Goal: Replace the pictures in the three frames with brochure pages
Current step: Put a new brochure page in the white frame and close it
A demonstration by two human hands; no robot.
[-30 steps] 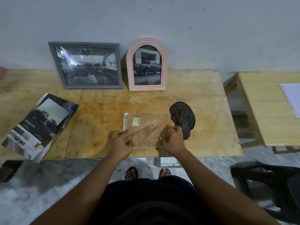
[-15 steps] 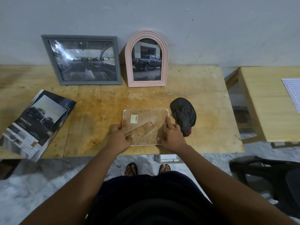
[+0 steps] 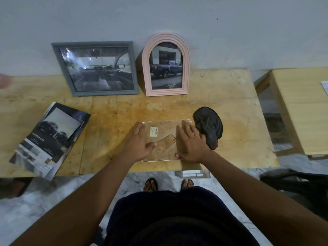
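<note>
Frame [image 3: 164, 132] lies face-down on the table [image 3: 230, 96] — dark cloth [image 3: 209, 126] just right, brochure [image 3: 51, 139] well left. Left hand [image 3: 140, 145] and right hand [image 3: 192, 143] press flat, fingers spread, on its brown back.

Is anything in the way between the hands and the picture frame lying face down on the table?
Nothing visible is. The left hand and right hand both already rest on the back of the face-down frame. The dark cloth lies just beside the right hand, off the frame.
</note>
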